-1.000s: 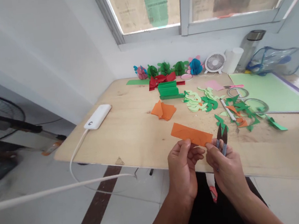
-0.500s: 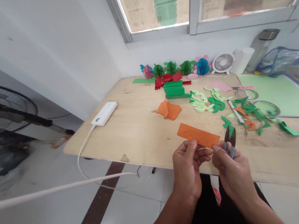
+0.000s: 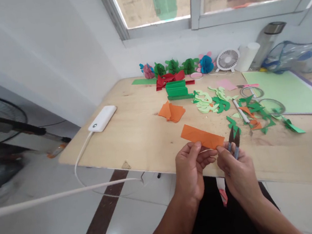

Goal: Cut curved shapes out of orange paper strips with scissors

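Note:
An orange paper strip [image 3: 201,135] with faint curved lines on it is held over the front edge of the table. My left hand [image 3: 190,166] pinches its lower edge between thumb and fingers. At the strip's right end, my right hand [image 3: 236,168] grips the corner with the thumb and also holds a pair of scissors [image 3: 234,140], blades pointing away from me and slightly apart. A few cut orange paper pieces [image 3: 172,112] lie stacked just beyond the strip. Green paper scraps [image 3: 233,124] are close to the blades.
Folded green paper [image 3: 177,90], red paper [image 3: 170,80] and light green cut-outs [image 3: 204,101] lie further back. Paper honeycomb figures [image 3: 172,66] line the wall beside a small white fan [image 3: 228,60]. A white pen [image 3: 240,110] is at right, a white power bank [image 3: 103,118] at left.
The whole view has shifted slightly, so the table appears a little higher and further left. Both hands keep their hold on the orange strip and the scissors.

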### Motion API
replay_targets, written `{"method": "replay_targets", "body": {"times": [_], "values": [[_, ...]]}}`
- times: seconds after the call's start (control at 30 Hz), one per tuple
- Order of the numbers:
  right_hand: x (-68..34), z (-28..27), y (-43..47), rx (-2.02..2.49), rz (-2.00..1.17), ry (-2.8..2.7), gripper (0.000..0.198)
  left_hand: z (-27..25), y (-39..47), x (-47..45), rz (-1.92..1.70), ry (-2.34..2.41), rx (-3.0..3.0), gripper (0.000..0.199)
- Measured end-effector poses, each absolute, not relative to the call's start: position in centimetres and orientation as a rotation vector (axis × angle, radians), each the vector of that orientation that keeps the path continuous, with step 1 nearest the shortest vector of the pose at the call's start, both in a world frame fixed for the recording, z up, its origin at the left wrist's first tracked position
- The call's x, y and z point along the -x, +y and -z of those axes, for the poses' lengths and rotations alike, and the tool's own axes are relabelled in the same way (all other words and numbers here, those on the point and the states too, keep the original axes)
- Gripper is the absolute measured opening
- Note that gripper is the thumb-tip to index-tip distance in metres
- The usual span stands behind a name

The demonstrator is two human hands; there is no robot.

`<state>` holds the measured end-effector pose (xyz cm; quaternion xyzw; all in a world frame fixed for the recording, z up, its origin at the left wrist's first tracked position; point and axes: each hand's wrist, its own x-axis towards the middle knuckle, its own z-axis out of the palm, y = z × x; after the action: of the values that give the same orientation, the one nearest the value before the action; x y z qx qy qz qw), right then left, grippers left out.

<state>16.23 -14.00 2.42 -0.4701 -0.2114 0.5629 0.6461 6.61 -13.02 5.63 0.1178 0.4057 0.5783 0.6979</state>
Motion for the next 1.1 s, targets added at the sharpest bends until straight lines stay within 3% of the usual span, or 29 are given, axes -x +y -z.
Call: {"method": "replay_targets", "body": {"times": [0.53,0.77,1.1], "values": [[-16.6,-1.9,-14.6,1.035,-1.289,-0.507,0.025,-5.7,-12.5,-6.5,-1.316,0.974,-0.264,0.022],[-16.0,-0.9,-16.0,1.077,-1.309,-0.542,0.041,-5.8,-12.5,-6.5,-1.348,0.960,-0.245,0.021],[-15.0,-0.8,-16.7,1.114,-1.384,-0.626,0.038,-6.1,-12.6,-6.7,-1.372,0.946,-0.197,0.021]]}}
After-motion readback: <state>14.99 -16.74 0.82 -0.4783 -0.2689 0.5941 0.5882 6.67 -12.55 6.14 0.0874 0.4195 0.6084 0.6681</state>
